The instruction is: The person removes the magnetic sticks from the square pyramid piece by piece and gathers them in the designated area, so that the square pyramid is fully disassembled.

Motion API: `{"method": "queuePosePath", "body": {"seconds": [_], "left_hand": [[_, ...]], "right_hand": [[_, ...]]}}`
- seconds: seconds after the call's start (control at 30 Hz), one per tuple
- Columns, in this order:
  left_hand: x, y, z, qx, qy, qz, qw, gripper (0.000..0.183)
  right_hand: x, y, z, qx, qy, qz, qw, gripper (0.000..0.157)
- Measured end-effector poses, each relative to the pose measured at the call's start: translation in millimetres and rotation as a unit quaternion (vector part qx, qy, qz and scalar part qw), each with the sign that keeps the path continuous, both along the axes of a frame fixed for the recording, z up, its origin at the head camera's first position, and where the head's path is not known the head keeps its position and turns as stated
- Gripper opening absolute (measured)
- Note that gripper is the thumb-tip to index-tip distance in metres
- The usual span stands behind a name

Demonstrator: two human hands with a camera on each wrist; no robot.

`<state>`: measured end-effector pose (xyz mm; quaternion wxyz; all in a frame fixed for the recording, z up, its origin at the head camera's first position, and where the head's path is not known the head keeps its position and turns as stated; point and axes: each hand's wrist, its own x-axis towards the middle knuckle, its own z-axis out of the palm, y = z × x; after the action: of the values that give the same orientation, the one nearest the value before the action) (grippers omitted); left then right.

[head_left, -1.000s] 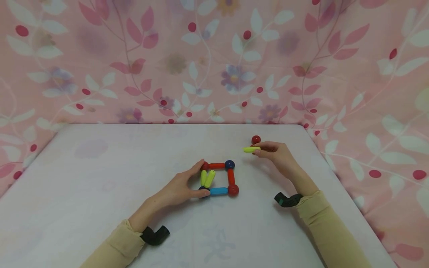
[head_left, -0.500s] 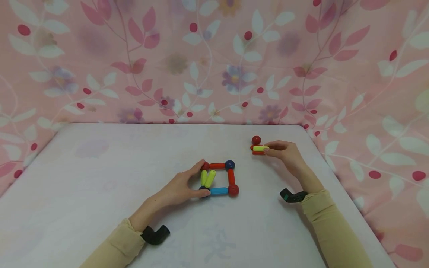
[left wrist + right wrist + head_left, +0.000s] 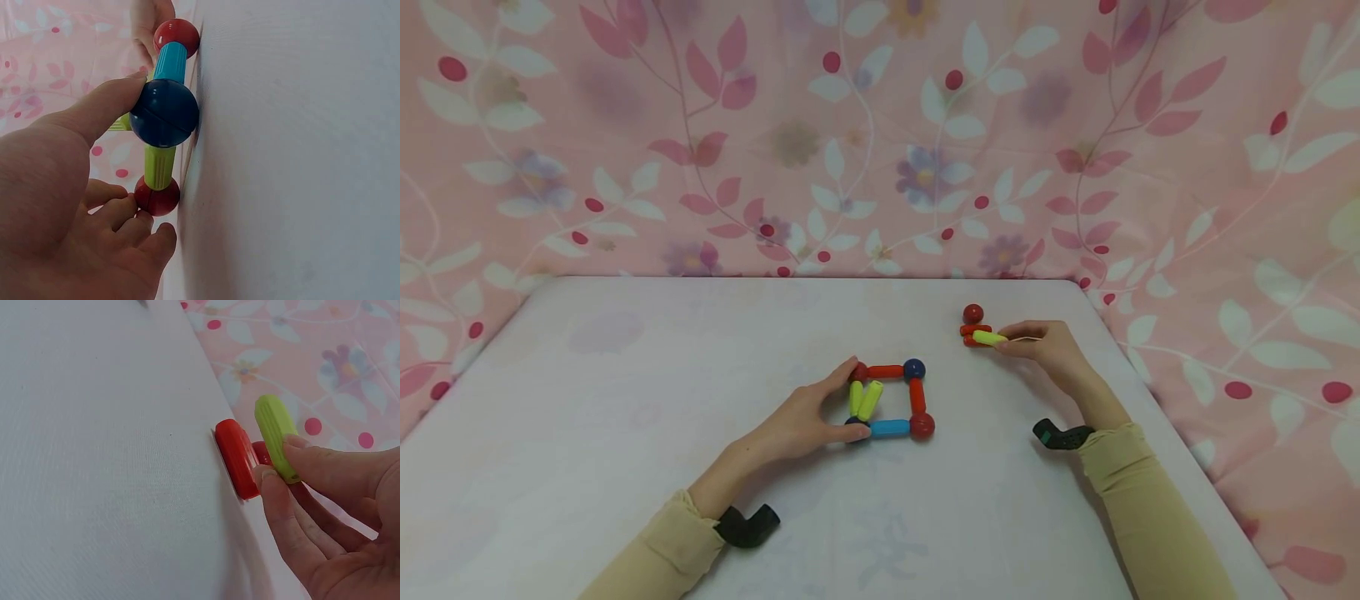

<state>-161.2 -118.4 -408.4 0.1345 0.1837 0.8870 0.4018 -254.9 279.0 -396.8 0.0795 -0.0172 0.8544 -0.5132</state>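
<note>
- Showing faintly on the white surface (image 3: pixel 662 450) close to me is a grey-blue mark (image 3: pixel 891 550), too pale for me to tell whether it is writing.
- My right hand (image 3: pixel 1041 342) grasps a yellow-green rod (image 3: pixel 274 428), pinched near one end between thumb and fingertips, right by two loose red rods (image 3: pixel 975 330); a loose red ball (image 3: pixel 973 314) sits just beyond those.
- My left hand (image 3: pixel 797 421) grips the left side of a square frame (image 3: pixel 917 397) of balls and rods, thumb on the dark blue corner ball (image 3: pixel 164 114), fingers touching the red corner ball (image 3: pixel 156 200).
- A slanted rod (image 3: pixel 870 401), also yellow-green, rises from that blue corner.
- A second ago my pinched rod was farther left and my hand hid most of the red rods; now they show, and the rod tilts, its held end nearer me.
- My left hand and the frame have stayed put.
</note>
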Motion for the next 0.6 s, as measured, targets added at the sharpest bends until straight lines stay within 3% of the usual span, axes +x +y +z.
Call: {"method": "queuePosePath", "body": {"seconds": [0.6], "left_hand": [[0.2,-0.3,-1.8,0.002,-0.004,0.004,1.0000,0.101]], "right_hand": [[-4.1,3.0,-9.7,0.095,-0.006,0.022,0.995,0.039]]}}
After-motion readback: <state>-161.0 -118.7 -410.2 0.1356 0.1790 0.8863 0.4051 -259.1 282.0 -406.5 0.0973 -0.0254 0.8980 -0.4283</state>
